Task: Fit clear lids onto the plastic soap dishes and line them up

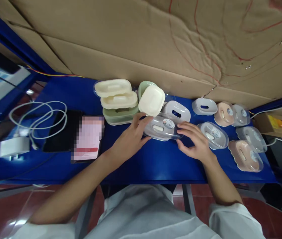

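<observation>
A small white box with a clear lid (164, 125), with a pale handle and a round sticker on it, lies in front of me on the blue table. My left hand (138, 131) grips its left end, fingers over the lid and thumb along the near side. At the other end my right hand (194, 140) has its fingertips on the lid's edge, thumb lower down. Right behind the left fingers, a cream tray (152, 100) leans on a green tray (146, 85). A white slotted piece (177, 111) sits just behind the box.
Stacked cream trays (119, 99) and a green tray (121, 116) stand left of the box. Several lidded boxes, including a pink box (245, 156) and a white box (214, 135), sit right. A phone (88, 137), charger (14, 146) and coiled cable (37, 103) lie left. Cardboard (131, 39) lines the back.
</observation>
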Available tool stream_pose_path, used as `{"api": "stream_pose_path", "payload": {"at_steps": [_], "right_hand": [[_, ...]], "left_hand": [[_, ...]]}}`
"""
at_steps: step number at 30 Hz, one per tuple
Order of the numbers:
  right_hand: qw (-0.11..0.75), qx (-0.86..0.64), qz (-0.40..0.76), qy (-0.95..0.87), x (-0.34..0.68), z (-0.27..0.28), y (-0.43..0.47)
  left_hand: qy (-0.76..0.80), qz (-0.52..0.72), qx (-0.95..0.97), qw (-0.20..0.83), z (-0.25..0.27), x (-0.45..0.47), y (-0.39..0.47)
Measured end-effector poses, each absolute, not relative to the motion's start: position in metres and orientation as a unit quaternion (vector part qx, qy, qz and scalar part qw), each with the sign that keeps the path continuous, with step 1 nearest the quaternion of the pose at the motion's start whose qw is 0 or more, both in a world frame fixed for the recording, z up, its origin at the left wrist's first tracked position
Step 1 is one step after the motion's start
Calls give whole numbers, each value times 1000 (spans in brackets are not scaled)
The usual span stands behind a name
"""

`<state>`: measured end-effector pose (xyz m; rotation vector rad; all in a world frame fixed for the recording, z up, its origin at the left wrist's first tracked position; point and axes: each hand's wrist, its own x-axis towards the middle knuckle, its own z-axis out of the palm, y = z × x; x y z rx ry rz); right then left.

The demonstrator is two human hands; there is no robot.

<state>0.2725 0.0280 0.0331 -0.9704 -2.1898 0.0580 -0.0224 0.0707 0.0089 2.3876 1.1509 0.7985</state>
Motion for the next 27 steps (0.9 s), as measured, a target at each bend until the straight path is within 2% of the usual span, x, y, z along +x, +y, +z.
{"api": "stream_pose_path", "payload": {"at_steps": [6, 13, 19, 27], "right_hand": [[304, -383, 62, -870, 269, 26, 27], [221, -414, 34, -883, 268, 24, 26], [204, -434, 51, -876, 268, 18, 30], [149, -414, 18, -898, 256, 15, 27]], "left_hand": [[403, 239, 861, 195, 16, -23, 67], [388, 212, 872, 210, 17, -23, 64], [391, 219, 864, 228, 14, -22, 67], [372, 215, 873, 229, 14, -31, 75]]}}
